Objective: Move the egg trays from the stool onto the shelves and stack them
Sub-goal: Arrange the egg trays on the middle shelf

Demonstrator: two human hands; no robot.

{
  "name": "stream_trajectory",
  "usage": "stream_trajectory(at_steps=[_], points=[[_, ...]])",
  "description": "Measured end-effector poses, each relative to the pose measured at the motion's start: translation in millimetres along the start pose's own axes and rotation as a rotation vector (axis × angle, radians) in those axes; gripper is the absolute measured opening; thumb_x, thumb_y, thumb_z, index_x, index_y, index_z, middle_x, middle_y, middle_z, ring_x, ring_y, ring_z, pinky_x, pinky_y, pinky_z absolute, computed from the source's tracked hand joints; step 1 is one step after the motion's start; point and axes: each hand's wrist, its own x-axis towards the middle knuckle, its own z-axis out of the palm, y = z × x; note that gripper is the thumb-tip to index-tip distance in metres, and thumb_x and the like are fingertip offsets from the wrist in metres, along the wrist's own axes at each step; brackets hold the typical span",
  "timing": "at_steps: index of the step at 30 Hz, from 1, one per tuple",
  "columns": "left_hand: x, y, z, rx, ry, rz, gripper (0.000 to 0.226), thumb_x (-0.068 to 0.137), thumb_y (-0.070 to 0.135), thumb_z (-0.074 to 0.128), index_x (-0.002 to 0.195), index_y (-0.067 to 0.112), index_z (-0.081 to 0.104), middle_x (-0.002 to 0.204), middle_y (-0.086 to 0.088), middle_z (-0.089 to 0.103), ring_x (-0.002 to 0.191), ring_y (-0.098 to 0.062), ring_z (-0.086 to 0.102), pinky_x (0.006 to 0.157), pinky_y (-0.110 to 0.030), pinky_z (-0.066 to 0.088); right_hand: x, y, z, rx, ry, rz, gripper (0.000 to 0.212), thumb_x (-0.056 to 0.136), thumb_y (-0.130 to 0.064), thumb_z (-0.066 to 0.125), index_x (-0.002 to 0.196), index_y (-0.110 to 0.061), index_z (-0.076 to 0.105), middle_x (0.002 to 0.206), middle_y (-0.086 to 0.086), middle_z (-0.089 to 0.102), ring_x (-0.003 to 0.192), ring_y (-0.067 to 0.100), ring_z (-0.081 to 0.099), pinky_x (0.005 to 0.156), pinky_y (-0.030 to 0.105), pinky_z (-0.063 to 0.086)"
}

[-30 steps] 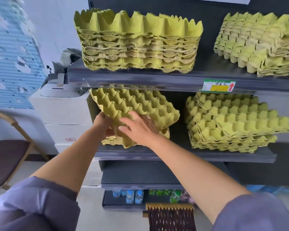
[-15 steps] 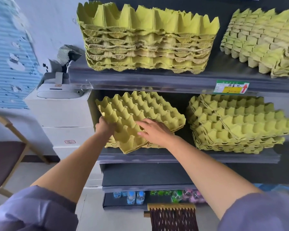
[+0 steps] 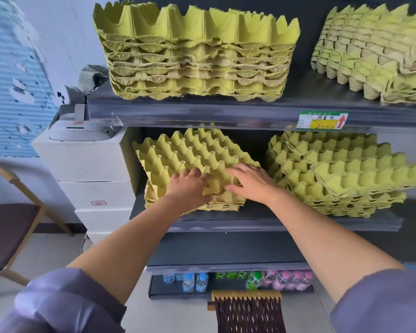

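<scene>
Head view: the yellow-green moulded-pulp egg tray (image 3: 190, 155) lies cups-up on a short stack of like trays (image 3: 216, 205) at the left of the dark middle shelf (image 3: 286, 224). It is skewed, with one corner pointing toward the person. The left hand (image 3: 187, 186) grips that near corner with curled fingers. The right hand (image 3: 250, 181) rests palm-down on the tray, fingers nearly straight and close together.

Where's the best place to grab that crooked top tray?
Grab the tray by its front edge, either side of the near corner, coming from the front. It sits twisted on its stack, that corner pokes toward you, and the upper shelf blocks reaching from above.
</scene>
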Motion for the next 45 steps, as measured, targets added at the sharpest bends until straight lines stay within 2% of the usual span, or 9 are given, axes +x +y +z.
stream_trajectory(at_steps=[3, 6, 9, 11, 15, 24, 28, 37, 45], points=[[-1.6, 7.8, 7.5, 0.092, -0.041, -0.015, 0.058, 0.087, 0.04, 0.057, 0.139, 0.026, 0.037, 0.134, -0.005, 0.041, 0.123, -0.028, 0.043, 0.099, -0.042, 0.038, 1.9, 4.0, 1.1, -0.08, -0.05, -0.064, 0.069, 0.089, -0.039, 0.062, 0.148, -0.03, 0.029, 0.147, -0.001, 0.036, 0.132, 0.024, 0.039, 0.112, 0.042, 0.028], [-0.6, 8.1, 14.0, 0.019, -0.031, -0.055, 0.05, 0.088, 0.024, 0.06, 0.134, 0.021, 0.042, 0.128, -0.004, 0.041, 0.115, -0.027, 0.049, 0.09, -0.038, 0.046, 7.2, -0.7, 3.8, -0.123, -0.014, -0.094, 0.062, 0.09, -0.021, 0.062, 0.146, -0.027, 0.035, 0.136, 0.001, 0.045, 0.121, 0.027, 0.048, 0.109, 0.041, 0.032], [-1.3, 8.6, 16.1, -0.019, -0.015, -0.042, 0.044, 0.089, 0.015, 0.06, 0.131, 0.015, 0.045, 0.125, -0.006, 0.04, 0.111, -0.027, 0.052, 0.086, -0.036, 0.049, 9.3, -4.0, 6.4, -0.168, 0.072, -0.104, 0.044, 0.09, -0.009, 0.057, 0.133, -0.019, 0.051, 0.112, 0.005, 0.055, 0.101, 0.029, 0.055, 0.088, 0.04, 0.049], [-3.1, 8.2, 12.7, 0.012, -0.002, -0.013, 0.041, 0.088, 0.011, 0.059, 0.127, 0.01, 0.047, 0.125, -0.007, 0.041, 0.11, -0.026, 0.053, 0.085, -0.034, 0.049, 8.8, -5.6, 5.1, -0.157, 0.105, -0.1, 0.034, 0.091, -0.008, 0.055, 0.124, -0.014, 0.055, 0.104, 0.006, 0.055, 0.095, 0.028, 0.056, 0.079, 0.038, 0.05], [-7.1, 2.9, 0.3, 0.047, 0.017, 0.026, 0.038, 0.087, 0.006, 0.058, 0.124, 0.009, 0.049, 0.123, -0.007, 0.041, 0.109, -0.026, 0.052, 0.083, -0.034, 0.05, 1.9, -10.6, -5.9, -0.071, 0.15, -0.06, 0.025, 0.097, -0.014, 0.043, 0.119, -0.014, 0.055, 0.115, 0.011, 0.055, 0.103, 0.032, 0.052, 0.083, 0.039, 0.041], [-4.6, -21.9, -28.1, 0.151, 0.106, 0.097, 0.063, 0.085, 0.002, 0.059, 0.14, 0.023, 0.036, 0.135, -0.002, 0.036, 0.118, -0.026, 0.043, 0.097, -0.034, 0.046, -13.3, -26.7, -14.6, -0.125, 0.36, -0.077, 0.026, 0.091, -0.024, 0.061, 0.11, -0.009, 0.052, 0.103, 0.005, 0.053, 0.094, 0.023, 0.054, 0.089, 0.04, 0.044], [-4.0, -30.1, -19.3, 0.103, 0.002, 0.084, 0.058, 0.086, 0.012, 0.062, 0.139, 0.021, 0.039, 0.137, -0.003, 0.035, 0.12, -0.026, 0.042, 0.098, -0.035, 0.043, -6.5, -31.2, -5.3, -0.092, 0.282, -0.087, 0.028, 0.091, -0.022, 0.061, 0.116, -0.011, 0.055, 0.107, 0.004, 0.057, 0.093, 0.021, 0.055, 0.092, 0.041, 0.045], [-5.5, -14.3, 3.2, 0.031, 0.043, 0.07, 0.048, 0.086, 0.014, 0.059, 0.131, 0.013, 0.044, 0.13, -0.007, 0.043, 0.116, -0.027, 0.047, 0.098, -0.037, 0.043, 9.6, -13.3, 4.2, -0.085, 0.212, -0.079, 0.031, 0.092, -0.016, 0.057, 0.124, -0.019, 0.056, 0.114, 0.002, 0.057, 0.102, 0.024, 0.055, 0.091, 0.04, 0.046], [-6.1, -0.6, 32.3, 0.17, 0.062, 0.019, 0.054, 0.084, 0.018, 0.062, 0.131, 0.018, 0.037, 0.128, -0.006, 0.04, 0.115, -0.029, 0.047, 0.089, -0.037, 0.044, 9.0, -2.7, 20.2, -0.148, -0.002, -0.068, 0.058, 0.087, -0.027, 0.065, 0.137, -0.024, 0.037, 0.131, 0.005, 0.049, 0.129, 0.028, 0.04, 0.116, 0.05, 0.018]])
